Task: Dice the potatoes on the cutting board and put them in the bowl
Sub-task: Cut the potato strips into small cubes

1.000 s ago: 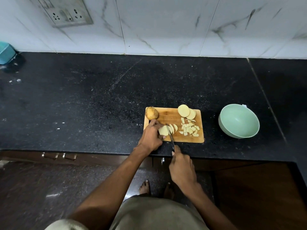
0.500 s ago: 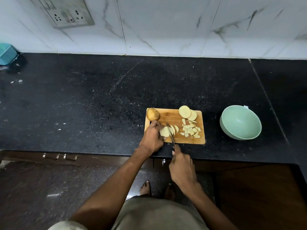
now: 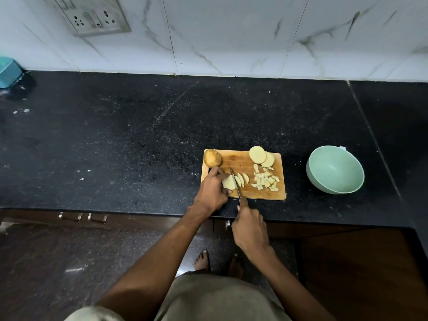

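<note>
Knife handle (image 3: 243, 202) hidden in right hand (image 3: 250, 230) (grip unseen); teal container (image 3: 9, 71) cropped left

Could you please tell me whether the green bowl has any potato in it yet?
Empty: the bowl shows only its bare green inside, and the diced pieces lie on the cutting board.

the cutting board (image 3: 243, 162) is light wood with a smooth, matt top. the countertop (image 3: 139, 140) is black stone with tiny pale specks and a soft shine. the wall tiles (image 3: 231, 33) are glossy white marble with grey veins. the bowl (image 3: 335, 169) looks like smooth, matt green plastic. the knife blade (image 3: 235, 183) is shiny metal.
</note>
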